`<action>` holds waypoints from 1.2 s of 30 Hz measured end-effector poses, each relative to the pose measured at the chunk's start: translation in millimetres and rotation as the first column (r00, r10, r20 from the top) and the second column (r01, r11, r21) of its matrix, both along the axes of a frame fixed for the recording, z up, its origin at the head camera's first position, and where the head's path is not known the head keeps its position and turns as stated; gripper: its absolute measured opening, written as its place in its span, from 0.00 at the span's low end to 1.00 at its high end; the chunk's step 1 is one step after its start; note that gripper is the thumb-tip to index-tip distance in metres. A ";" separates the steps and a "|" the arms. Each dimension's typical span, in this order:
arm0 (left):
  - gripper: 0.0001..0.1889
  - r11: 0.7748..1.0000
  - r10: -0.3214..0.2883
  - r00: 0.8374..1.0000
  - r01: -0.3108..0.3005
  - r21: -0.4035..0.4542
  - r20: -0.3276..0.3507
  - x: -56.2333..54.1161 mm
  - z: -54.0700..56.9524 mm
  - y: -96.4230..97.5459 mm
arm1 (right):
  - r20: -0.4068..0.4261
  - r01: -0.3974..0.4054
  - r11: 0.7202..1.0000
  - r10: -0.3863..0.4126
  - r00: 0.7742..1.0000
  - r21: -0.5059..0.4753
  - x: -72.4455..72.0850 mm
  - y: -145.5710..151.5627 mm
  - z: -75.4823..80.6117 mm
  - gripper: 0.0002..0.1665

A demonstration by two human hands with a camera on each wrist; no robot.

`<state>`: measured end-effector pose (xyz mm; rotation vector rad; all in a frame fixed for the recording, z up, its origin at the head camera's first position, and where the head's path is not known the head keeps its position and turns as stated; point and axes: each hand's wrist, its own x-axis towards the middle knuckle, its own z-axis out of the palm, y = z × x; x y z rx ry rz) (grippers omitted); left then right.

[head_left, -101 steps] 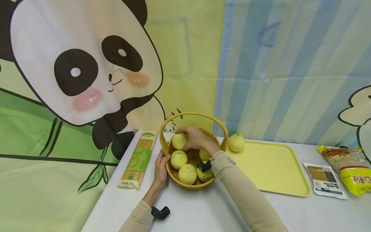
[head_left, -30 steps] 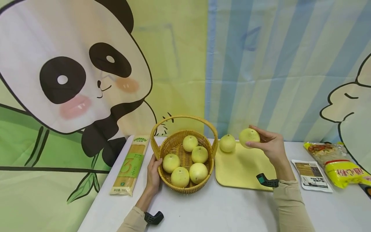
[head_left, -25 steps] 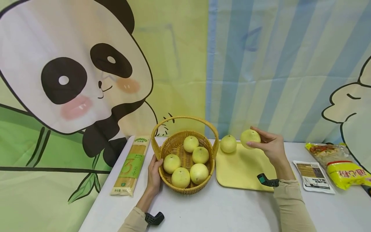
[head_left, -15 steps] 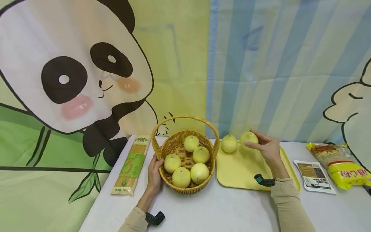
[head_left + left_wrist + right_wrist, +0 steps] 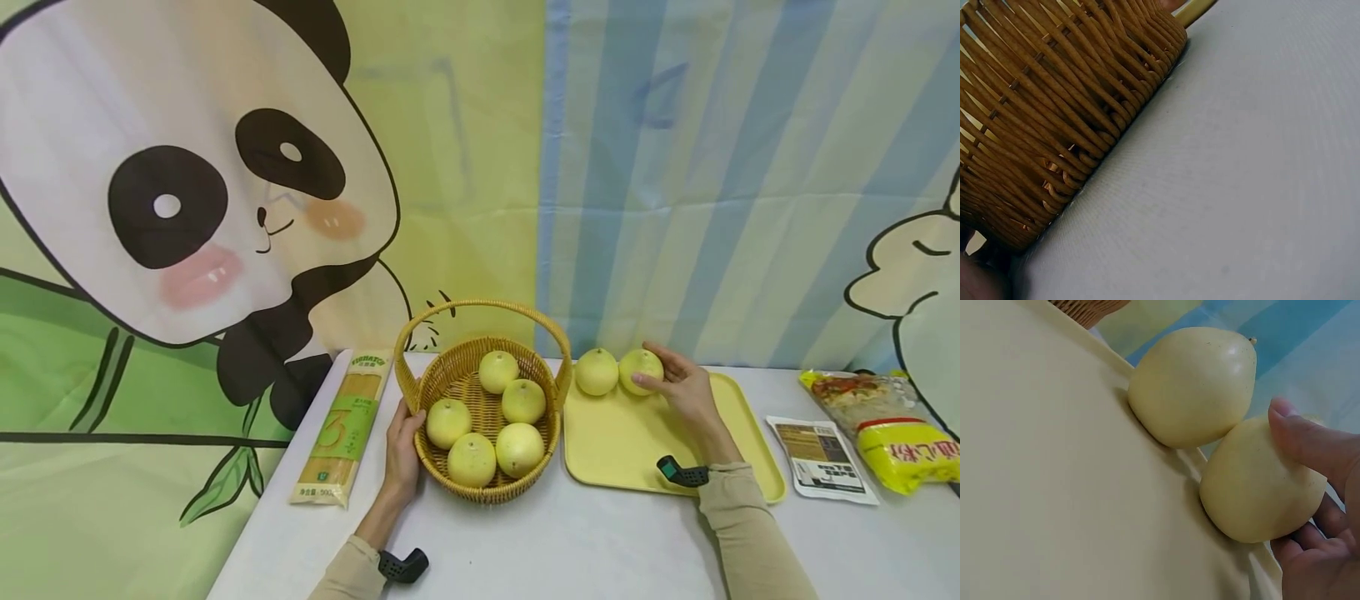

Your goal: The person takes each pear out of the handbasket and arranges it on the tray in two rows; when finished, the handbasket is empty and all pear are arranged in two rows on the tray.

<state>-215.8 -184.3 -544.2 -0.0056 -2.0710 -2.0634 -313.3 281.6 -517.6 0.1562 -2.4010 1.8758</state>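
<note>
My right hand [image 5: 688,398] holds a pale yellow pear [image 5: 640,371] at the back of the yellow tray [image 5: 637,454]. In the right wrist view the thumb lies over this pear [image 5: 1260,487], fingers along its far side. Touching it on the left is another pear [image 5: 1194,384], also on the tray. My left hand [image 5: 403,450] grips the left side of a wicker basket [image 5: 486,493], its thumb at the rim. Several pears lie inside. The left wrist view shows mostly the woven basket wall [image 5: 1066,94] on the tablecloth; little of the hand shows there.
A noodle packet [image 5: 343,429] lies left of the basket. Right of the tray are a white-and-brown pouch [image 5: 821,458] and a yellow food bag [image 5: 903,450]. The basket's tall handle [image 5: 487,303] arches above it. A printed curtain [image 5: 675,208] hangs behind the table.
My right hand reached into the basket earlier, then carried a pear over to the tray. It has since lowered that pear leftward beside the other one. My left hand stays at the basket.
</note>
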 end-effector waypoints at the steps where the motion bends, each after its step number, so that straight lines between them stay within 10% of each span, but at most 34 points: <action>1: 0.30 1.000 0.000 1.000 0.000 0.001 0.000 0.3 0.4 0.0 | -0.005 -0.018 1.000 0.018 1.000 0.016 0.7 0.2 0.1 0.45; 12: 0.29 1.000 0.001 1.000 -0.001 0.008 -0.011 0.5 -1.3 -0.5 | -0.046 -0.093 0.995 0.095 0.994 0.047 7.8 9.3 7.9 0.50; 23: 0.28 1.000 0.003 1.000 -0.003 0.013 -0.015 -1.1 -2.6 -1.0 | -0.300 -0.010 1.000 0.006 0.954 -0.011 33.3 -17.8 65.1 0.43; 29: 0.29 1.000 0.007 1.000 -0.007 0.011 -0.019 -0.2 -1.8 1.3 | -0.408 -0.258 0.960 0.193 0.893 -0.111 61.7 -53.4 95.9 0.34; 36: 0.28 1.000 0.009 1.000 -0.009 0.015 -0.018 1.1 -1.3 0.7 | -0.320 -0.492 0.867 0.491 0.810 0.083 89.2 -117.9 101.0 0.34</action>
